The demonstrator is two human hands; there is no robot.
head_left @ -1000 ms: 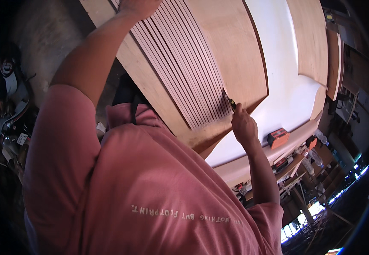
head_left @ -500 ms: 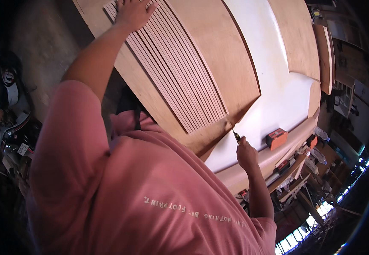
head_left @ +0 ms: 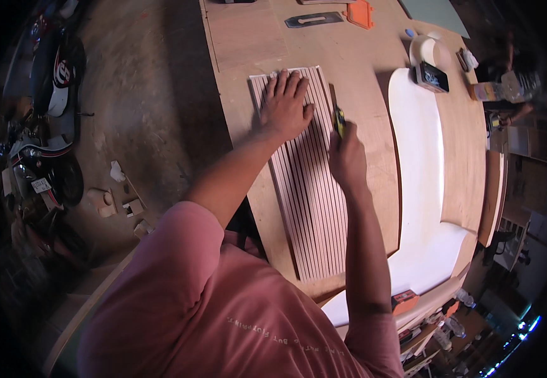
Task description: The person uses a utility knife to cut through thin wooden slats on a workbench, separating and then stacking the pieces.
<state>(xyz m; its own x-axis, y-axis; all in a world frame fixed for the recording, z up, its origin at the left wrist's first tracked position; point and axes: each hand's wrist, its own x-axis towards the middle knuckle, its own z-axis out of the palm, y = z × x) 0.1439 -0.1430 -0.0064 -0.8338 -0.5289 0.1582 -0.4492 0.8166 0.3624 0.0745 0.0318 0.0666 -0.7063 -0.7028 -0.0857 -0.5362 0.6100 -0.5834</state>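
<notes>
A slatted wooden panel (head_left: pixel 317 214), pinkish with dark grooves running lengthwise, lies on the plywood worktop (head_left: pixel 374 170). My left hand (head_left: pixel 287 108) rests flat near the panel's far end, fingers stretched out across the slats. In my right hand (head_left: pixel 349 157) is a yellow-and-black utility knife (head_left: pixel 339 117), gripped with its front end pointing away from me. The knife is beside the panel's right long edge, close to the far end. Whether its blade touches the panel or worktop is hard to tell.
Right of the panel lies a curling white sheet (head_left: pixel 421 151), with a dark device (head_left: pixel 432 77) and an orange-and-black box (head_left: pixel 404 302) near its ends. An orange plastic piece (head_left: pixel 359 14) and a slotted flat plate (head_left: pixel 314 20) lie beyond. Motorcycles (head_left: pixel 59 107) stand at left.
My right hand has carried the knife from the panel's near end to its far right edge. The view has shifted forward. My left hand still presses on the panel's far part.
</notes>
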